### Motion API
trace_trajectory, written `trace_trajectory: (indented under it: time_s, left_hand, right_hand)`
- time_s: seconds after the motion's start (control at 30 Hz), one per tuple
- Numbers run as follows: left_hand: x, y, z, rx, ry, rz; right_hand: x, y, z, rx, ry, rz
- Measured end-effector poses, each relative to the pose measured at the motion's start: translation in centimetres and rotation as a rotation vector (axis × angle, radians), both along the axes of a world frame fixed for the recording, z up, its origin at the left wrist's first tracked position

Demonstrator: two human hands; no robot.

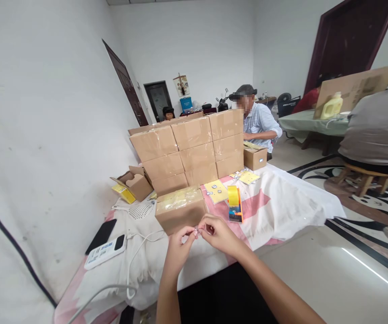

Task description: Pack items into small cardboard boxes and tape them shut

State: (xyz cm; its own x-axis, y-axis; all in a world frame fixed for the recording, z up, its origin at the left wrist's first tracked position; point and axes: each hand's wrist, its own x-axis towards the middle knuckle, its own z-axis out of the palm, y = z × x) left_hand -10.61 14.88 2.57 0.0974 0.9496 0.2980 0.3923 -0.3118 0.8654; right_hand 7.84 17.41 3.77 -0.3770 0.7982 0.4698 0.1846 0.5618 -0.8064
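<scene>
My left hand [179,245] and my right hand [218,231] meet in front of me, each in a pinch. Between their fingertips is a small, shiny, clear piece [196,232], too small to name for certain. Just beyond the fingers lies a cardboard box [180,218], its top covered with glossy tape. To the right of that box stands a tape dispenser [235,209] with a yellow roll. Flat yellow printed cards [217,192] lie behind the dispenser.
A wall of stacked cardboard boxes [197,155] rises behind. On the left are an open carton [138,182], a white power strip [104,253], a black phone-like slab [101,236] and a white cable [136,261]. A person [259,119] sits beyond the table beside another box [255,157].
</scene>
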Motion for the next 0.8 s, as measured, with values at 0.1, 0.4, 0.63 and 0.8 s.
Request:
trace_trajectory:
  time_s: [0.1,0.4,0.63,0.8]
  left_hand:
    - [0.1,0.5,-0.5,0.007,0.054,-0.022]
    - [-0.5,1.4,-1.2,0.005,0.1,0.202]
    - [-3.6,1.9,-1.8,0.158,0.014,0.698]
    - [-5.0,2.1,-2.8,0.207,-0.034,0.793]
  right_hand:
    - [0.0,0.2,-1.0,-0.014,0.017,0.0]
    - [1.0,3.2,-2.8,-0.051,0.172,-0.157]
    - [0.9,10.1,-3.7,-0.155,0.244,-0.676]
    - [-1.4,12.3,-4.8,-0.199,0.177,-0.746]
